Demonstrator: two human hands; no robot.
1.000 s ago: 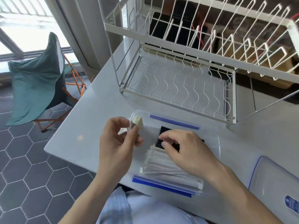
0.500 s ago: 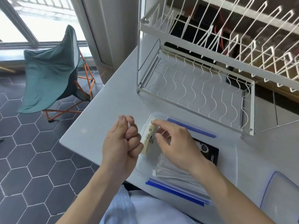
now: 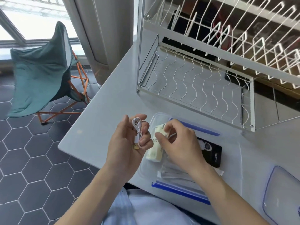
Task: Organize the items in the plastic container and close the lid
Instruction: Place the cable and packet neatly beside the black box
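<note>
A clear plastic container with blue clips sits on the white table near its front edge. Inside lie a cream-coloured block at the left, a black flat pack at the back right, and several white wrapped sticks at the front. My left hand hovers just left of the container, fingers curled around a coiled white cable with a yellow plug. My right hand is over the container, fingertips on the cream block's top end. The lid lies at the right.
A white wire dish rack stands on the table right behind the container. The table's left edge drops to a dark hexagon-tiled floor. A green folding chair stands by the window at the left.
My left hand has opened up, showing the coiled white cable it holds. My right hand stays on the cream block, which now lies inside the container at the left. The camera view shifted left.
</note>
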